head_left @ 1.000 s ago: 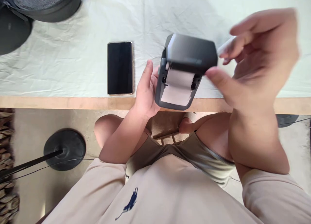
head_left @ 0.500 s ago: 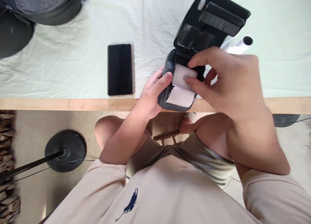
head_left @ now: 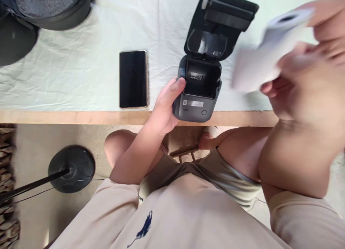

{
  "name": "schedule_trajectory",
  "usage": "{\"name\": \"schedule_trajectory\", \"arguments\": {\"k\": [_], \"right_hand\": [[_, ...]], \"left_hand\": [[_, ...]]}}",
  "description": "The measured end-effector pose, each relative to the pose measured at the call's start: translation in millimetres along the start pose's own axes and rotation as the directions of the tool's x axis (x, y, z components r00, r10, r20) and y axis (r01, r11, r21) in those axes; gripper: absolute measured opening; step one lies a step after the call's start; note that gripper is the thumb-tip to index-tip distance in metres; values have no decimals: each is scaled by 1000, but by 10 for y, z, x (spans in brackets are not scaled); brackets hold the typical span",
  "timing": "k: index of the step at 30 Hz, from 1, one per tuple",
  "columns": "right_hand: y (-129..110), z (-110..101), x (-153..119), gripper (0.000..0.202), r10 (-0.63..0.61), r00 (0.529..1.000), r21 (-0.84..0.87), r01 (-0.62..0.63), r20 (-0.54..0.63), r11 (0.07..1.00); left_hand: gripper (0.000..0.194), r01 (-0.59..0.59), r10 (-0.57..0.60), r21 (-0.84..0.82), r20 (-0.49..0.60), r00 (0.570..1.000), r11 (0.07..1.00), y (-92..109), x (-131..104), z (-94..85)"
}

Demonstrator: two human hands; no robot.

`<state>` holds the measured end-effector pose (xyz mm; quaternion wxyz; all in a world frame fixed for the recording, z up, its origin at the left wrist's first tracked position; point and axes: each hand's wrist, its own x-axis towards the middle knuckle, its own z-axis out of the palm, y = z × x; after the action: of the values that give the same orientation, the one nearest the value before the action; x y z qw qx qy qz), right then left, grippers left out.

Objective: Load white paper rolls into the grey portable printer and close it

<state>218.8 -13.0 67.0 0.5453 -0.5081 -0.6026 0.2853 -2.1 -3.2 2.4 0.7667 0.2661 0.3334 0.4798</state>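
My left hand [head_left: 168, 105] clasps the left side of a dark, open-lidded printer [head_left: 199, 89] above the table's wooden front edge [head_left: 67, 117], thumb on its rim, while to its right my blurred right hand [head_left: 307, 69] holds a white paper roll [head_left: 277, 42] in bent fingers.
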Motion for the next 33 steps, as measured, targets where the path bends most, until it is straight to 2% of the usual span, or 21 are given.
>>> {"name": "schedule_trajectory", "arguments": {"k": [2, 3, 4, 6, 8, 12, 14, 18, 21, 23, 25, 26, 27, 29, 30, 31, 33], "right_hand": [[184, -31, 68, 16, 80, 993, 206, -60, -88, 977], [299, -32, 95, 22, 144, 986, 257, -119, -80, 959], [418, -25, 114, 26, 150, 984, 282, -117, -99, 952], [639, 6, 125, 34, 165, 983, 232, -142, -84, 962], [804, 36, 116, 36, 113, 993, 136, -107, -42, 985], [983, 48, 101, 35, -71, 995, -86, 77, 71, 993], [1038, 56, 95, 34, -120, 988, -208, 138, 95, 968], [1050, 84, 61, 38, -100, 984, -447, 157, 150, 881], [903, -21, 53, 51, -87, 985, -436, 143, 147, 888], [802, -183, 84, 55, -135, 986, -415, 163, 96, 895], [774, -359, 144, 52, -230, 973, -530, 181, -27, 829], [793, -428, 179, 54, -235, 969, -602, 142, -78, 786], [826, -473, 213, 59, -183, 977, -659, 65, -111, 749], [907, -487, 265, 69, 19, 991, -712, -111, -136, 693], [940, -463, 281, 73, 124, 983, -719, -185, -137, 670], [964, -428, 291, 74, 200, 970, -722, -237, -138, 650], [988, -358, 300, 68, 250, 958, -724, -273, -142, 634]], "left_hand": [[43, -19, 18, -26, -21, 1000, 999, 10, 10, -4], [44, -22, 22, -31, -12, 1000, 999, 16, 13, -2], [43, -22, 22, -30, 1, 1000, 999, 22, 17, 3], [42, -17, 17, -27, -4, 1000, 1000, 29, 21, 25], [44, -18, 17, -23, -50, 999, 1000, 28, 19, 65], [47, -71, 70, -6, -72, 995, 997, 28, -19, 142], [44, -72, 72, -10, -40, 997, 997, 38, -38, 143], [39, -35, 35, -15, 11, 999, 999, 48, -30, 79], [42, -25, 24, -29, -49, 999, 999, 33, 3, 35], [42, -21, 20, -46, -29, 999, 999, 22, 19, 18], [41, -22, 24, -57, 21, 999, 998, 16, 24, 7], [41, -24, 26, -63, 36, 999, 998, 14, 23, 3], [40, -27, 30, -71, 35, 999, 997, 12, 21, 0], [36, -41, 40, -93, -10, 999, 995, 6, 17, -4], [34, -45, 41, -105, -36, 998, 993, 2, 16, -4], [32, -49, 42, -115, -62, 997, 992, -2, 17, -2], [30, -52, 38, -122, -112, 993, 991, -9, 19, 5]]}}
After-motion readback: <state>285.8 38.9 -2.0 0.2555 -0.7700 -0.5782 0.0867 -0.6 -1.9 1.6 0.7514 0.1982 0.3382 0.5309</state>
